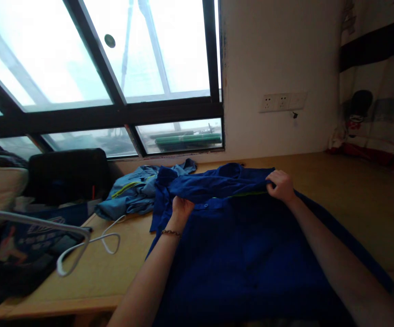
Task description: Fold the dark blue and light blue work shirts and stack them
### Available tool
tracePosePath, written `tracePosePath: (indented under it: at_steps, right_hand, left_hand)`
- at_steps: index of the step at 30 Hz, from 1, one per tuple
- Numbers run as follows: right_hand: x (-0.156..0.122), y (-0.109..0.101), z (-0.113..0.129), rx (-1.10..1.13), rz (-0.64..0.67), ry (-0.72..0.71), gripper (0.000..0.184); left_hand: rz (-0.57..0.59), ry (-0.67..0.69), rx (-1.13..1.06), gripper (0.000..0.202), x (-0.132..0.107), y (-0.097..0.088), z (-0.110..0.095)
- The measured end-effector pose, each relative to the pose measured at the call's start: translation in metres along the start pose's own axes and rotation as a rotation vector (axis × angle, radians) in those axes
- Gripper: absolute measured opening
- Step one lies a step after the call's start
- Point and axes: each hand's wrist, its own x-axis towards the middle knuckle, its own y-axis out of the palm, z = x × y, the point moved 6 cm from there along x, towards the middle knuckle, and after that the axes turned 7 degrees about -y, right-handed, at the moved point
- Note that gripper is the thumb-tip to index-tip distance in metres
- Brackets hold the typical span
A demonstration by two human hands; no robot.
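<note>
Head view: dark blue garment (244,254) lies spread on the wooden table (353,195), body fairly flat, running out at the bottom of the picture. Right hand (280,185) at its far right, thumb and fingers pinched on the cloth edge; left hand (182,209) at its left part, fingers curled in on cloth, fingertips hidden. Progress, judged: body mostly laid out; far strip between and beyond the hands still creased, not yet smooth. No neat folded shape so far. Around the dark blue garment: crumpled light blue garment (132,193) just beside its far left, crowding that side; white cord (47,221) farther left, apart from it.
</note>
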Motion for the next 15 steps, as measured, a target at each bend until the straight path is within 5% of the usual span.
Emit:
tracePosePath:
  at_steps: [5,8,11,15]
  right_hand:
    - [0.009,-0.003,0.046,0.086,0.096,-0.192,0.02]
    - [0.009,0.001,0.068,0.115,0.122,-0.247,0.027]
    - [0.004,0.009,0.107,0.173,0.161,-0.339,0.032]
    - [-0.011,0.024,0.179,0.458,0.327,-0.502,0.034]
  left_hand:
    - [-0.01,-0.107,-0.097,0.04,-0.001,-0.005,0.0]
    - [-0.115,-0.224,0.259,0.024,0.001,-0.012,0.014]
    - [-0.245,-0.17,0.577,0.018,0.004,-0.02,0.013]
    - [-0.18,-0.159,0.295,0.009,0.002,-0.016,0.0]
